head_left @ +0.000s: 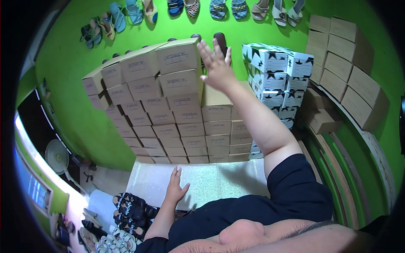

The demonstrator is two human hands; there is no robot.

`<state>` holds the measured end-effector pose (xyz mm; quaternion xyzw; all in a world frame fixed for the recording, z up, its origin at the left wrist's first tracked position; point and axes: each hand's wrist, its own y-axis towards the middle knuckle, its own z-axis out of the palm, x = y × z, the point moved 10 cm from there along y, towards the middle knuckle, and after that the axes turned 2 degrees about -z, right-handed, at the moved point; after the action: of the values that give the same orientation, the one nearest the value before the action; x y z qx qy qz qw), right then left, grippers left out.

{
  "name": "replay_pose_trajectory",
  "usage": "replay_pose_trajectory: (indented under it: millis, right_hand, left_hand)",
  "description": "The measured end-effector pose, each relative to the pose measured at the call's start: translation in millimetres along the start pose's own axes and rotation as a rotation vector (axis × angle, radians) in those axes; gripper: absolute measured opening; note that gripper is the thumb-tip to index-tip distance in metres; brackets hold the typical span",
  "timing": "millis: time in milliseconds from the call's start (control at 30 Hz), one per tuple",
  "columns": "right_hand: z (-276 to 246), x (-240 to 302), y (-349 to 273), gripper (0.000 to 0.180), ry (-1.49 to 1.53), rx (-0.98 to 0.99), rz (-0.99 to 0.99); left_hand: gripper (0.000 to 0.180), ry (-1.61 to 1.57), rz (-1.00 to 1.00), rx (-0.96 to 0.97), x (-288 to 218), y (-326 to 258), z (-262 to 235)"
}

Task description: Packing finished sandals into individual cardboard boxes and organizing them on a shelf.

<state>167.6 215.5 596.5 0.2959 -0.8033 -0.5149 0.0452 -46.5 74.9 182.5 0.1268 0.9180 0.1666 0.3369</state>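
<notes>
Head view: right grip splayed, empty, perhaps touching stacked brown boxes; left grip likewise empty, fingers extended, near pale worktop; green wall beyond.

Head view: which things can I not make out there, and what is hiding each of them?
In the head view:
Brown boxes: contents hidden by closed cardboard.
Right hand: contact with the boxes unclear; the hand overlaps their edge.
Dark object: partly hidden behind that hand.
White footwear: cut off by the lower edge.
</notes>
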Motion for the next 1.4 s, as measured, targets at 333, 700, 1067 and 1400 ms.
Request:
replay_pose_trajectory:
  millis: [333,700,1067,1400]
  right_hand:
    - [17.2,4.6,62.1,0.119,-0.326,0.261,-0.049]
    - [-71.2,-7.5,11.1,0.099,-0.112,-0.036,-0.029]
    - [-175.1,14.4,-138.1,0.097,0.353,-0.207,-0.267]
    - [-46.5,62.5,-255.3,0.102,0.738,0.38,-0.115]
  left_hand:
    - [0.093,0.021,-0.074,-0.06,37.6,-33.4,-41.3]
    - [0.091,0.019,-0.049,-0.055,29.8,-28.9,-47.3]
    - [0.091,-0.058,-0.079,-0.223,19.9,2.7,-94.3]
    - [0.097,-1.067,-0.007,-0.148,33.3,32.3,-86.7]
